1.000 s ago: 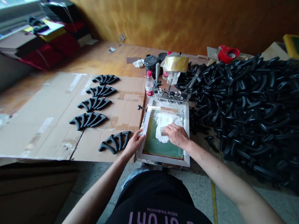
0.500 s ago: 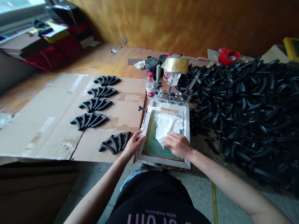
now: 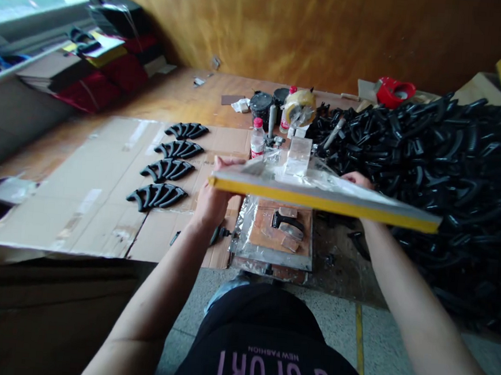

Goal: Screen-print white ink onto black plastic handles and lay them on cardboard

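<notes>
The yellow-edged printing screen frame [image 3: 323, 202] is tilted up off its base, so I see its near edge. My left hand [image 3: 213, 193] grips the frame's left side with the thumb over the top. My right hand [image 3: 357, 181] shows only fingertips behind the frame's right part; what it holds is hidden. Beneath the frame lies a brown base plate [image 3: 275, 230] with one black curved plastic part [image 3: 286, 220] seated on it. Several rows of fanned black parts [image 3: 158, 195] lie on the cardboard sheet [image 3: 93, 198] to the left.
A big heap of black curved parts [image 3: 443, 168] fills the right side. Behind the base stand a small bottle [image 3: 258, 139], a black pot [image 3: 260, 103] and a wrapped tape roll [image 3: 299, 104]. Red tape dispenser [image 3: 394, 92] is at the back. Floor lies below the bench edge.
The screen frame was flat with my right hand pressing a white-inked pad across it; now the frame is swung up, exposing the base plate and black part. The camera shifted slightly.
</notes>
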{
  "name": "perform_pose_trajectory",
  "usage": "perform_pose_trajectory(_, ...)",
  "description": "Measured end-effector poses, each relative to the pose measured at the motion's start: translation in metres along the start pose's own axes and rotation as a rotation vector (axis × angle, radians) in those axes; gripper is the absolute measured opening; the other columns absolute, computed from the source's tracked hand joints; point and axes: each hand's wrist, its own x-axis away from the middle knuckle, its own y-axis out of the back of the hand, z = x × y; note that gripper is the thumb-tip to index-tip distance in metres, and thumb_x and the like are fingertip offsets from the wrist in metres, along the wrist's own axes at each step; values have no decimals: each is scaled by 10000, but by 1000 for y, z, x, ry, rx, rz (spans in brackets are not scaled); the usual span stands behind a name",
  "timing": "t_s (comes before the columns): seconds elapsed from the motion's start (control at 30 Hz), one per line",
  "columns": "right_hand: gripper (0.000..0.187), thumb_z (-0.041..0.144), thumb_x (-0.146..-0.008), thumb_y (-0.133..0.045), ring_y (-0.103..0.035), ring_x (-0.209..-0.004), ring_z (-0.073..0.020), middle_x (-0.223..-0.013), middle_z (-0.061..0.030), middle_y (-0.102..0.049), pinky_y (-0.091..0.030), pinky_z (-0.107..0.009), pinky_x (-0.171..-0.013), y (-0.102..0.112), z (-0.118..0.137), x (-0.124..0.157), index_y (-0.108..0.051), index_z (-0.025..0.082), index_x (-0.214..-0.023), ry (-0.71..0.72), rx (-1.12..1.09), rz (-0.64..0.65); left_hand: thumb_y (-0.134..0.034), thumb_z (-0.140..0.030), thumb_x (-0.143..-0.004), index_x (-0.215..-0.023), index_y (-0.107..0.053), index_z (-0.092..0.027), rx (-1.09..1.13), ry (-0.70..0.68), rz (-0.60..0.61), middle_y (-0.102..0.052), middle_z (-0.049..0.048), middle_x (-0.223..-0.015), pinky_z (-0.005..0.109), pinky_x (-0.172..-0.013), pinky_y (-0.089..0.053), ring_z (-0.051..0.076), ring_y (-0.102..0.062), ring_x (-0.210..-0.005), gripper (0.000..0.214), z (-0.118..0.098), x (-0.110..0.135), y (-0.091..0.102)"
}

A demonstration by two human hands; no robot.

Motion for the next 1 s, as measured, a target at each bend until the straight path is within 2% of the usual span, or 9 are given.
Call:
perform_pose_trajectory(0.1,325,465,-891,-529,-611,-811,-196,-875,-57,-681,-442,-288,-734,-42,-7,47,-682,178,-886,106,7,293,-353,-622,-927,-1097,-635,-155,82,-23,-14,-668,55,-783,226,-610,-515,129,-657,-739,571,-14,-28,-17)
perform_pose_trajectory(0.23,209,359,-888,-591,-572,-980,-233,-979,-117,-655,-409,-312,-864,-82,17,99,-637,157,-864,396,224,388,-345,-613,-933,-1235,-549,-188,144,-2,-79,-694,62,-871,237,-640,-517,132,-658,-792,560,-1,-13,-23)
perform_pose_trajectory(0.3,173,292,-922,-540,-581,-949,-235,-950,-134,-661,-401,-312,-842,-84,29,106,-612,144,-870,384,310,421,-397,-622,-910,-1232,-546,-184,125,155,-4,-709,79,-908,240,-613,-509,146,-655,-784,563,22,20,-21)
perform_pose_trajectory(0.43,212,289,-977,-429,-596,-830,-223,-839,-100,-667,-393,-301,-720,-77,61,116,-575,161,-894,333,254,446,-558,-663,-801,-1280,-540,-162,51,732,360,-704,170,-1064,282,-575,-517,217,-677,-817,694,76,99,-20)
perform_pose_trajectory(0.5,218,295,-981,-420,-582,-858,-232,-844,-99,-658,-394,-311,-736,-81,90,134,-568,168,-885,459,187,396,-547,-695,-785,-1319,-499,-188,149,807,250,-653,175,-1203,304,-621,-541,239,-674,-920,739,95,125,-20)
perform_pose_trajectory(0.57,209,272,-977,-427,-561,-892,-240,-868,-104,-649,-399,-328,-778,-93,125,157,-576,168,-875,644,119,366,-511,-714,-790,-1211,-554,-167,224,738,-20,-661,156,-1163,285,-633,-539,225,-669,-925,692,107,135,-12)
perform_pose_trajectory(0.73,219,343,-962,-487,-544,-980,-224,-959,-85,-658,-421,-329,-865,-140,198,183,-639,186,-975,946,-69,501,-344,-681,-868,-1091,-580,-146,-80,675,-407,-703,105,-942,236,-575,-500,172,-671,-778,626,124,136,73)
perform_pose_trajectory(0.87,300,414,-946,-504,-570,-1031,-243,-990,-104,-692,-430,-343,-883,-184,224,160,-664,187,-1061,893,93,617,15,-523,-936,-1099,-577,-100,-647,861,-339,-732,145,-904,275,-608,-516,180,-695,-746,745,146,144,153)
perform_pose_trajectory(1.0,396,486,-947,-466,-630,-1021,-247,-1011,-126,-721,-450,-337,-853,-215,236,150,-667,184,-1107,789,284,803,-74,-505,-937,-776,-674,-108,-888,936,-179,-713,160,-674,355,-710,-520,248,-702,-716,737,167,137,190)
